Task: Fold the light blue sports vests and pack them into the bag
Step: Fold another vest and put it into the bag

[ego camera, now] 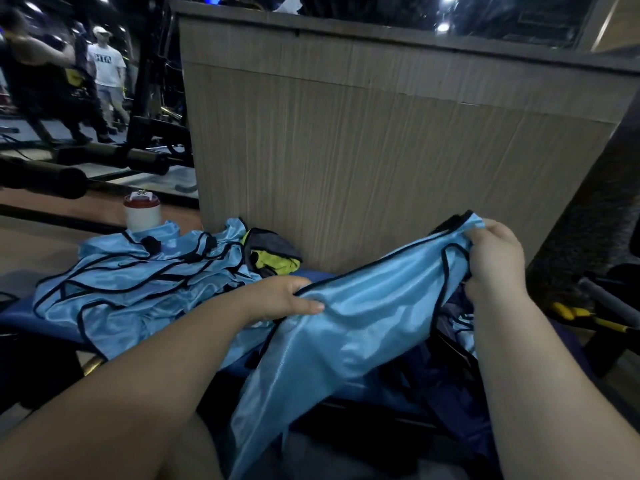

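Blue bench [20,320]: vest [360,327] stretched between both hands, pinched.

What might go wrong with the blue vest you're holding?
The vest is gripped only at its edges by the left hand and right hand, so the slippery-looking cloth may slide free and spoil the fold. Its lower end hangs loose and might drag. The pile of vests lies beside the bottle; tugging could tip it.

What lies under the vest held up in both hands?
A dark blue bag shows below the vest, with light blue fabric near the right hand. The vest covers the rest of it.
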Motion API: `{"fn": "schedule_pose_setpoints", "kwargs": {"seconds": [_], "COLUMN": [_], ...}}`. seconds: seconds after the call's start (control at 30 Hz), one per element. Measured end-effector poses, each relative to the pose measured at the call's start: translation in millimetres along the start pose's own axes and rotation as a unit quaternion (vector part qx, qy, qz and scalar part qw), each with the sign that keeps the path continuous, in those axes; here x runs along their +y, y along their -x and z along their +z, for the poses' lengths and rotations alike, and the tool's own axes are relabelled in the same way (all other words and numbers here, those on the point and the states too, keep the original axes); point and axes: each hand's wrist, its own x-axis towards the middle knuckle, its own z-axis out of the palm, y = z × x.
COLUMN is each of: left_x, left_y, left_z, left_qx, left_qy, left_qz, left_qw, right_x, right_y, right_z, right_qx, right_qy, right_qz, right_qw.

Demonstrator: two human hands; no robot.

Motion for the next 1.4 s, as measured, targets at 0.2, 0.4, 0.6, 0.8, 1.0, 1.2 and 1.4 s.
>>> {"fn": "schedule_pose_setpoints", "kwargs": {"seconds": [0.2,0.4,0.6,0.8,1.0,1.2,1.4], "left_x": [29,48,43,30,16,13,7], "left_y": [-9,-15,-10,-5,-7,-7,-9], "left_z": [18,24,20,33,35,45,47], "left_qx": [0.044,0.045,0.008,-0.060,-0.066,0.064,0.090], "left_qy": [-0.157,-0.079,0.113,0.224,0.130,0.030,-0.007], "left_qz": [0.049,0.102,0.063,0.094,0.077,0.121,0.140], "left_qw": [0.985,0.991,0.992,0.968,0.986,0.990,0.986], "right_x": [14,29,17,10,2,6,5], "right_y": [38,51,47,41,26,20,26], "right_z": [28,39,31,26,9,6,6], "right_qx": [-0.311,-0.479,-0.466,-0.403,-0.333,-0.214,-0.128], "right_qy": [0.192,0.356,0.282,0.224,0.187,0.181,0.243], "right_qz": [-0.140,-0.049,-0.021,-0.040,-0.068,-0.104,-0.120], "right_qw": [0.920,0.801,0.838,0.887,0.922,0.954,0.954]}}
